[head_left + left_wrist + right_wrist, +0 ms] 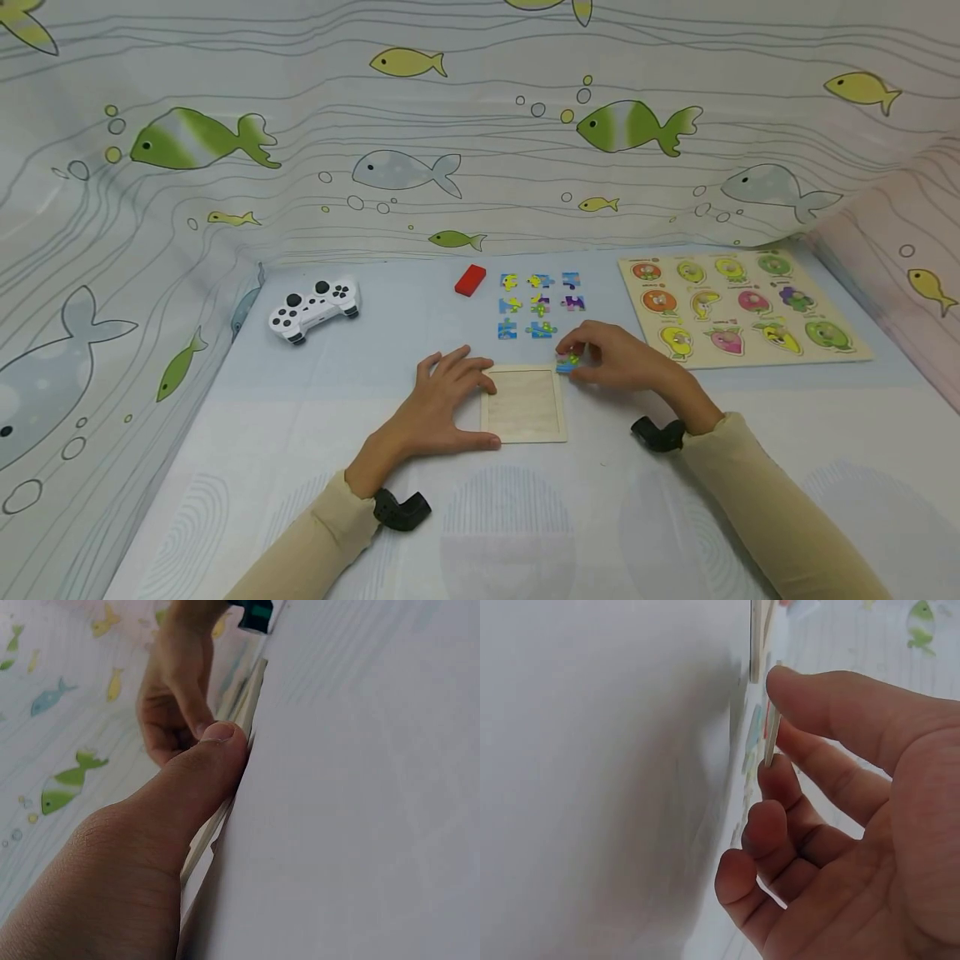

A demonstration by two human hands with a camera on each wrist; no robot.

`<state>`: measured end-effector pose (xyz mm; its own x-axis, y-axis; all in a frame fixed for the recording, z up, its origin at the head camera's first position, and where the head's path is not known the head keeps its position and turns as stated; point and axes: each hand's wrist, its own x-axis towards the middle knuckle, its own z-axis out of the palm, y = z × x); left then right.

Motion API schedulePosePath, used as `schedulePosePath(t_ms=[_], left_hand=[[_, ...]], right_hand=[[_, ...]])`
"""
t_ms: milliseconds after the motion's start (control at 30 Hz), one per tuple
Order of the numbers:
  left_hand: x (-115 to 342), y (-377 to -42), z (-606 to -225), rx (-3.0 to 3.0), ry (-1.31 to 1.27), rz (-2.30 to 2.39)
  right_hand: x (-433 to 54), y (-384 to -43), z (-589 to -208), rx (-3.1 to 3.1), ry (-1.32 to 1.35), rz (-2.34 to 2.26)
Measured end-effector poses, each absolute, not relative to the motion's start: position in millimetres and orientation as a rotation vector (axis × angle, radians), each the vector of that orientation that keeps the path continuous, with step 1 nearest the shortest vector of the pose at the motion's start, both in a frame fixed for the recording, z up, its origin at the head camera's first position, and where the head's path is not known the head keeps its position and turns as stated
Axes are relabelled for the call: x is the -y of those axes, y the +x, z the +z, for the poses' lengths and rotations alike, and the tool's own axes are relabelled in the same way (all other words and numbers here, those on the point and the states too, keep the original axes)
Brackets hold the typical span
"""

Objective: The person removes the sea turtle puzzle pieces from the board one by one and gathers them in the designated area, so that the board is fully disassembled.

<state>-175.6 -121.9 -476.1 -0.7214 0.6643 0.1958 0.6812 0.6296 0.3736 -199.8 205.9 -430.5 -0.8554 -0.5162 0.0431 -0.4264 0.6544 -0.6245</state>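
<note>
A square wooden puzzle tray (523, 406) with a raised rim lies flat before me, no pieces inside. My left hand (447, 408) rests at its left side, fingers spread, the straight thumb (214, 750) touching the rim near the lower corner. Just off the tray's upper right corner, my right hand (617, 357) pinches a colourful jigsaw piece (567, 362). Edge-on in the right wrist view, that piece (773, 735) is a thin slip of wood between thumb and fingers. Behind the tray, several loose jigsaw pieces (540, 305) lie in rows, picture side up.
A red block (470, 281) lies left of the loose pieces. Farther left is a white game controller (315, 312). A wooden fruit-and-vegetable puzzle board (738, 308) lies at the back right. A fish-patterned cloth wall (510, 217) rises behind the table.
</note>
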Motion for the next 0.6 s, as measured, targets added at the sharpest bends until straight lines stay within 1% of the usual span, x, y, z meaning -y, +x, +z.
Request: schedulePosePath(t_ms=[200,600], left_hand=[[122,-175,-476,2.804,-1.159,-0.668],[122,-176,-477,2.794,-1.164,-0.668]], right_hand=[[-212,-204,-433,-2.762,-0.694,-0.922],[-221,-208,-436,-2.773,-0.628,-0.902]])
